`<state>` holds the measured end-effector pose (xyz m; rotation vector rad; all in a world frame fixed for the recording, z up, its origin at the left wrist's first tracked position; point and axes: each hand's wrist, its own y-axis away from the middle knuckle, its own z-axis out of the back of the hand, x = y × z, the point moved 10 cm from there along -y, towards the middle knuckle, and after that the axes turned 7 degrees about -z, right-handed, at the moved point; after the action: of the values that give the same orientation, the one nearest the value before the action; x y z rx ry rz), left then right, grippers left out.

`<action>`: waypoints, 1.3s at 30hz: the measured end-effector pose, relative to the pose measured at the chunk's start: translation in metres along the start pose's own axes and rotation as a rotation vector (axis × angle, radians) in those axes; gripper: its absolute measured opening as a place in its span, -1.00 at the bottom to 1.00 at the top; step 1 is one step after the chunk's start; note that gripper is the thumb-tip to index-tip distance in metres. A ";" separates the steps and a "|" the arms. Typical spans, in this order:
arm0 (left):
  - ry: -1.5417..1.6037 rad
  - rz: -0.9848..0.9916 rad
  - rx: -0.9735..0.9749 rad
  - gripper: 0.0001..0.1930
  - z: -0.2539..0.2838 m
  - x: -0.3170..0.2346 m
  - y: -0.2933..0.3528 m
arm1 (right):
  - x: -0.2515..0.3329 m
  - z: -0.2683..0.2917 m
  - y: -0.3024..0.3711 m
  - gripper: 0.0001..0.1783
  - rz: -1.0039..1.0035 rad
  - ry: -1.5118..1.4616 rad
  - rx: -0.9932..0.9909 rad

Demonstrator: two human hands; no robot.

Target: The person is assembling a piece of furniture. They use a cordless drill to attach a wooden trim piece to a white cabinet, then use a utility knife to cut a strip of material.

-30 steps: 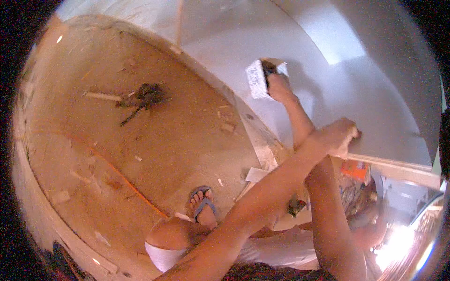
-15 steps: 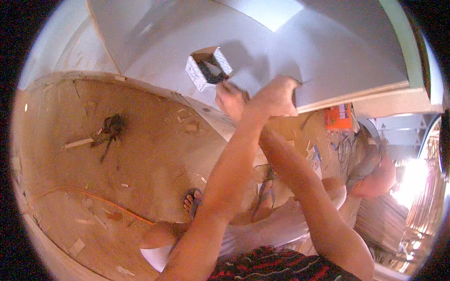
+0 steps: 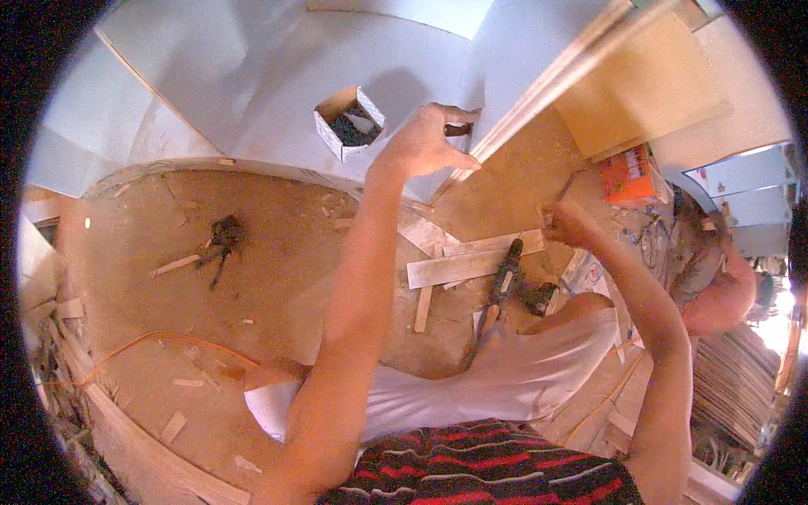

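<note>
White panel [image 3: 353,63] has its edge clamped in the left grip [image 3: 421,141], right grip [image 3: 567,225] unclear over open floor [image 3: 509,189]

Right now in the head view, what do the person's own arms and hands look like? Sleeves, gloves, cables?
Left hand and right hand: ungloved. Arms: no sleeves, watch or cables visible. Shirt: black with wavy red and pale stripes.

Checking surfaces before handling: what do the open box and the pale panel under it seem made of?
Open box: probably thin cardboard, patterned white outside, plain brown inside. Pale panel: perhaps coated wood board; its face looks smooth, faintly shiny, its edge wood-coloured and layered.
</note>
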<state>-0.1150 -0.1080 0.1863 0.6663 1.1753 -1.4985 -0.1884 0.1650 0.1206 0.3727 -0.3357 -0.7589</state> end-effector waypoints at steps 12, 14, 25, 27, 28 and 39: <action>-0.590 0.147 0.135 -0.49 -0.022 -0.037 0.002 | -0.187 -0.209 -0.002 -0.80 -0.302 -1.350 -0.165; -0.475 0.190 0.118 -0.48 -0.022 -0.036 0.018 | -0.157 -0.209 -0.021 -0.80 -0.258 -1.393 -0.221; -0.504 0.220 -0.240 -0.60 -0.032 -0.051 0.010 | -0.243 -0.287 -0.104 -0.68 -0.566 -1.245 -0.337; -0.599 0.179 -0.237 -0.60 -0.027 -0.052 0.015 | -0.228 -0.287 -0.110 -0.66 -0.562 -1.281 -0.299; -0.641 0.155 -0.234 -0.60 -0.027 -0.056 0.016 | -0.224 -0.285 -0.109 -0.65 -0.564 -1.295 -0.285; -0.559 0.144 -0.224 -0.64 -0.031 -0.058 0.014 | -0.224 -0.276 -0.105 -0.66 -0.529 -1.227 -0.274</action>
<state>-0.0914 -0.0561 0.2213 0.1535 0.8239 -1.2901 -0.2868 0.3120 -0.2052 -0.3377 -1.2961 -1.4910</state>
